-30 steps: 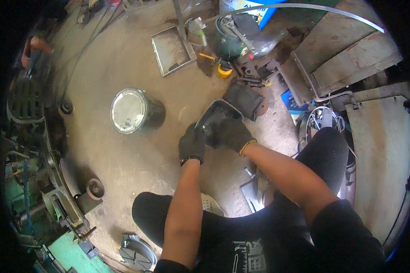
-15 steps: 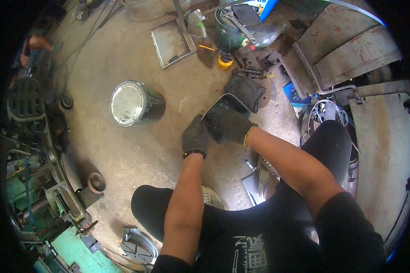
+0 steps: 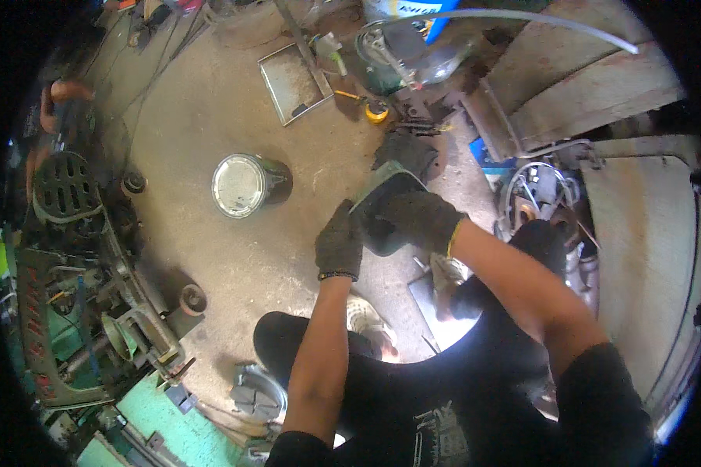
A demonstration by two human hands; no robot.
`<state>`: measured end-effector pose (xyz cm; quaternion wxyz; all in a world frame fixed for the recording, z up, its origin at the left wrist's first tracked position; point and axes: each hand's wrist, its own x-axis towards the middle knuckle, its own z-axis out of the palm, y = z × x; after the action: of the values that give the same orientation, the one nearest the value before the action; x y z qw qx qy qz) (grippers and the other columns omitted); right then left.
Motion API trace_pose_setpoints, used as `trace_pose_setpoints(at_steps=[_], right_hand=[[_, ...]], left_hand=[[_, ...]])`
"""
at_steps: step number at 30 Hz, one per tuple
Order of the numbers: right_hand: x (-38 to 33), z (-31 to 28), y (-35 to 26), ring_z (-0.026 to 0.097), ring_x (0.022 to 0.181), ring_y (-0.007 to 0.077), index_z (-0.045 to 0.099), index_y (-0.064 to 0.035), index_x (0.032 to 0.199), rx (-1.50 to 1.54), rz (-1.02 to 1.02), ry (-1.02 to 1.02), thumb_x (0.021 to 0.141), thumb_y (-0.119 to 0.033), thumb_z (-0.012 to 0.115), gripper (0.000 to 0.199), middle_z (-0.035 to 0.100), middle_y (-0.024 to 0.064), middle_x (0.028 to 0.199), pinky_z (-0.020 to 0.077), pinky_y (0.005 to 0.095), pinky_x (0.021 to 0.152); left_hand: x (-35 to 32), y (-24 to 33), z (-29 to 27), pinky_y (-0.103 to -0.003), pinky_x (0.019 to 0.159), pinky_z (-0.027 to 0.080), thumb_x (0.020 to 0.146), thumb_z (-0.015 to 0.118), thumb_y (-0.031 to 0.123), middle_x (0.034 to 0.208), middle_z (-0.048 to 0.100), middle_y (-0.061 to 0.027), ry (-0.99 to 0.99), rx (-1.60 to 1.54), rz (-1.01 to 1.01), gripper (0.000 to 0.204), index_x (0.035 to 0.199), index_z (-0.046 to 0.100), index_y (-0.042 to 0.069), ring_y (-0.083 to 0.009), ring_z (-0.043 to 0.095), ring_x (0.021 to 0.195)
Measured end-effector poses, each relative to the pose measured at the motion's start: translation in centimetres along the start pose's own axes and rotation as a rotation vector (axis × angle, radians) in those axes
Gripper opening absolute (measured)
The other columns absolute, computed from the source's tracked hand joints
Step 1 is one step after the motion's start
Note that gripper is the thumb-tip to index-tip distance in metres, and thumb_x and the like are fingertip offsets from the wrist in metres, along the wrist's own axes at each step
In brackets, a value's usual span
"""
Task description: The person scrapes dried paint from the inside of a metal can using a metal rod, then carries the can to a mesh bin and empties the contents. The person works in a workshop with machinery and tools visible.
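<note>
Hands: While both wear dark gloves, the left hand (image 3: 339, 243) and right hand (image 3: 419, 219) are each closed on a dark metal part (image 3: 383, 204).
Part: up off the floor (image 3: 210, 117), between the hands.
Nearby: a round tin can (image 3: 243, 184) sits to the left.

Dark grey gloves (image 3: 340, 243), a black casing (image 3: 385, 204), a silver-lidded tin (image 3: 240, 185), yellow tape (image 3: 377, 112).

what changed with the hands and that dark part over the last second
Little changed. Both gloved hands, left hand and right hand, keep their grip on the dark metal part, which looks slightly turned. The paint can and flat tray stayed where they were on the floor.
</note>
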<state>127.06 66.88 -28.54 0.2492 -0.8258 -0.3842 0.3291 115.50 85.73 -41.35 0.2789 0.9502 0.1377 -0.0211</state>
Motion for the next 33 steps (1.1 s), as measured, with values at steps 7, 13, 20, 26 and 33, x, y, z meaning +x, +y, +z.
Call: trace_pose_setpoints(at_steps=[7,13,20,26,33], right_hand=[[-19.5,-13.8,-13.7,0.071,0.086,0.0393,0.067,-0.0075,0.126,0.049,0.345,0.563,0.096,-0.024,0.064,0.034,0.072,0.0189,0.101,0.0562,0.0474,0.076],[-34.7,-26.4,-25.5,0.073,0.09,0.0377,0.072,-0.0144,0.128,0.348,0.518,1.012,0.093,-0.026,0.071,0.037,0.075,0.0199,0.104,0.0569,0.0434,0.079],[-46.7,-24.8,-39.2,0.067,0.105,0.0377,0.073,-0.0123,0.12,-0.088,1.082,1.282,0.09,-0.023,0.076,0.032,0.067,0.0202,0.121,0.0533,0.0461,0.088],[-49.9,-15.7,-47.1,0.07,0.108,0.0276,0.06,-0.0064,0.123,0.642,1.185,1.912,0.091,-0.019,0.078,0.039,0.071,0.0188,0.115,0.0555,0.0409,0.093],[-53.2,-1.7,-57.0,0.062,0.127,0.0271,0.046,-0.001,0.152,1.144,1.024,2.15,0.104,-0.034,0.06,0.06,0.065,0.0157,0.137,0.0494,0.0354,0.109]], left_hand=[[0.2,19.0,-22.7,-0.049,0.086,0.057,0.103,0.055,0.031,0.117,0.074,-0.0174,-0.022,0.028,0.3,0.04,0.137,0.062,0.013,-0.0374,0.072,0.101],[-0.6,37.4,-37.4,-0.05,0.087,0.056,0.101,0.059,0.029,0.117,0.072,-0.02,-0.184,-0.192,0.537,0.039,0.136,0.061,0.012,-0.0425,0.07,0.102],[-6.8,49.7,-43.7,-0.046,0.1,0.051,0.105,0.053,0.028,0.124,0.069,-0.0244,-0.502,-0.304,0.903,0.042,0.131,0.061,-0.005,-0.0407,0.066,0.115],[-15.5,48.8,-42.7,-0.045,0.09,0.054,0.104,0.055,0.034,0.114,0.071,-0.0269,-0.787,-0.369,0.98,0.048,0.135,0.061,-0.002,-0.0392,0.07,0.107],[-26.6,46.3,-37.0,-0.047,0.087,0.057,0.102,0.058,0.033,0.111,0.073,-0.0242,-1.172,-0.197,1.357,0.039,0.123,0.068,0.002,-0.0421,0.072,0.101]])
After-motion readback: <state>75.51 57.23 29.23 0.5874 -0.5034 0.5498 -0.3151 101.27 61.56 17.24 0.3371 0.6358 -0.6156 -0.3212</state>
